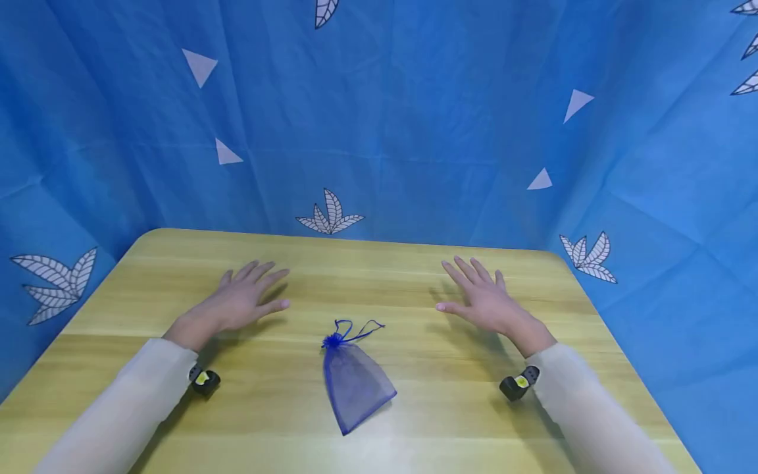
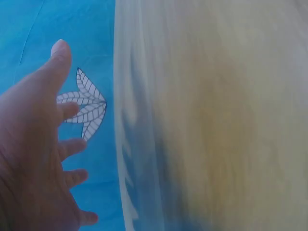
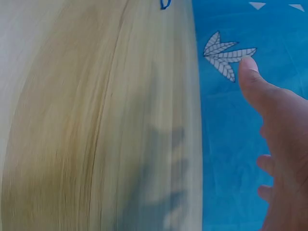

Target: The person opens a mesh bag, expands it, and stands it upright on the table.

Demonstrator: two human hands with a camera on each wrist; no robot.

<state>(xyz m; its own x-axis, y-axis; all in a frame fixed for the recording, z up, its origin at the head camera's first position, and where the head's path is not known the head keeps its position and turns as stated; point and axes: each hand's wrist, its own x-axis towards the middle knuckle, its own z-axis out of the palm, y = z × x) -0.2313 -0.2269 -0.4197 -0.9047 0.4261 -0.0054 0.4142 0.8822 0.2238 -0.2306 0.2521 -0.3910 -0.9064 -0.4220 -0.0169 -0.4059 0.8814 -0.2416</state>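
A sheer blue drawstring pouch [image 1: 358, 388] lies flat on the wooden table between the two hands. Its gathered neck points away from the person, with loose cord loops beyond it; a bit of the blue cord [image 3: 165, 4] shows at the top of the right wrist view. To the pouch's left, the left hand [image 1: 239, 299] is held over the table, fingers spread and holding nothing. On the other side the right hand [image 1: 482, 299] mirrors it, also spread and holding nothing. Both hands cast shadows on the wood and stand apart from the pouch.
The light wooden table [image 1: 450, 408] has rounded far corners. Blue cloth [image 1: 385, 118] with white leaf and triangle prints hangs behind it and down both sides. A dark strap with a small black device [image 1: 205, 382] sits at the left wrist, a matching device [image 1: 514, 388] at the right.
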